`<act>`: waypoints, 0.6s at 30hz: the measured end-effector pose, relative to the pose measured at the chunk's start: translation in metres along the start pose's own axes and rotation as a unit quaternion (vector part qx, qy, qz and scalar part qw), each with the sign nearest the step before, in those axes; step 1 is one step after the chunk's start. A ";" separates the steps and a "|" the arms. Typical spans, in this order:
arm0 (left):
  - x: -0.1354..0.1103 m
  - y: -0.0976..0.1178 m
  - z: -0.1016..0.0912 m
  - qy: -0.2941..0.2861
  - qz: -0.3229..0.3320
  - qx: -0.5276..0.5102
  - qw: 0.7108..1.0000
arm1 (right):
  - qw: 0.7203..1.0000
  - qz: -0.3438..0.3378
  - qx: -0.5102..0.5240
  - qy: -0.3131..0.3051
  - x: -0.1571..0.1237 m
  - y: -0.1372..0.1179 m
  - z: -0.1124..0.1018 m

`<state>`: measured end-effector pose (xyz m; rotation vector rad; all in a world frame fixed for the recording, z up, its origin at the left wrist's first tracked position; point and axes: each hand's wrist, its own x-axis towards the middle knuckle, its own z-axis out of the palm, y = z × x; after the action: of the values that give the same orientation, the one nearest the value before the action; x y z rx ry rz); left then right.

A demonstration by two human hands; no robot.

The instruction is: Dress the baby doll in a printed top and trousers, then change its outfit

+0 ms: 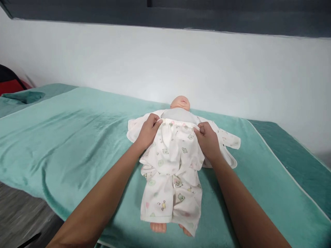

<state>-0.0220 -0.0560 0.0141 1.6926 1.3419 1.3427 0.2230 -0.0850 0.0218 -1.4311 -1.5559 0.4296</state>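
A baby doll (180, 102) lies on its back, head toward the wall, its feet (158, 227) showing below the trouser legs. White printed baby trousers (172, 155) cover its legs and lower body. My left hand (150, 130) pinches the waistband at its left end, and my right hand (207, 137) pinches it at the right end. The band is stretched across the doll's grey-white torso (178, 114). Beneath the doll a white printed baby jacket (230, 138) is spread, front open, with sleeves out to both sides. The doll's arms are hidden.
A light green plush blanket (77, 137) covers the table, wrinkled on the left. Darker green cloth (289, 148) shows at the right. Behind stands a white wall (165, 65) with a dark panel above. A red and black item (10, 81) is at the far left; grey flooring (20, 210) lies below.
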 end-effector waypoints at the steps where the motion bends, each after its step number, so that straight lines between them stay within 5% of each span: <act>1: 0.011 -0.002 0.004 0.014 -0.012 -0.006 1.000 | 1.000 0.014 0.013 -0.007 0.009 0.001 0.002; 7: 0.041 -0.021 0.021 0.022 -0.085 -0.090 0.992 | 0.984 0.106 0.146 -0.007 0.030 0.014 0.016; 14: 0.029 -0.009 0.007 -0.089 0.110 -0.043 0.989 | 0.993 -0.071 0.089 -0.014 0.031 0.018 0.014; 18: 0.045 0.000 0.003 -0.120 0.072 0.053 0.989 | 0.998 -0.054 0.004 -0.026 0.038 0.014 0.012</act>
<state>-0.0198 -0.0133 0.0283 1.9850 1.1897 1.1171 0.2260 -0.0432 0.0203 -1.3324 -1.6638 0.4103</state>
